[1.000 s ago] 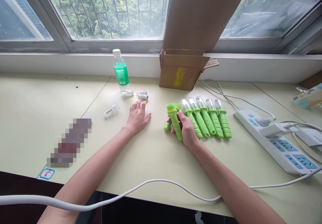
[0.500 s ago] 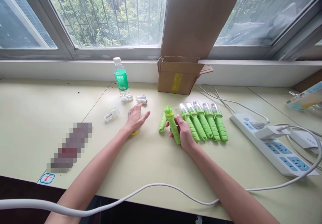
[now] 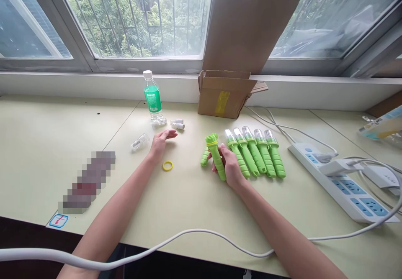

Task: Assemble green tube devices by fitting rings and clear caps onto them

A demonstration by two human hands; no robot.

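My right hand (image 3: pixel 233 168) is wrapped round a green ribbed flashlight body (image 3: pixel 217 159) with a yellow ring near its top and no clear cap on it. Partly hidden behind it lies another green body (image 3: pixel 204 157). My left hand (image 3: pixel 162 142) is empty, its fingers stretched out to the right, just in front of small white cylindrical parts (image 3: pixel 178 126). Below that hand a loose yellow ring (image 3: pixel 167 165) lies on the table. Clear plastic caps (image 3: pixel 140 142) lie left of my fingers and by the bottle. Several green flashlights with clear caps (image 3: pixel 258 155) lie in a row beside my right hand.
A bottle with a green label (image 3: pixel 153 99) and an open cardboard box (image 3: pixel 220 97) stand at the back. On the right lies a white power strip (image 3: pixel 342 183) with plugs and cables. A white cable (image 3: pixel 188 231) crosses the front. A blurred-out patch (image 3: pixel 89 183) is at left.
My left hand has turned and drawn back to the left, uncovering the yellow ring on the table. My right hand still holds the green flashlight body, almost unmoved.
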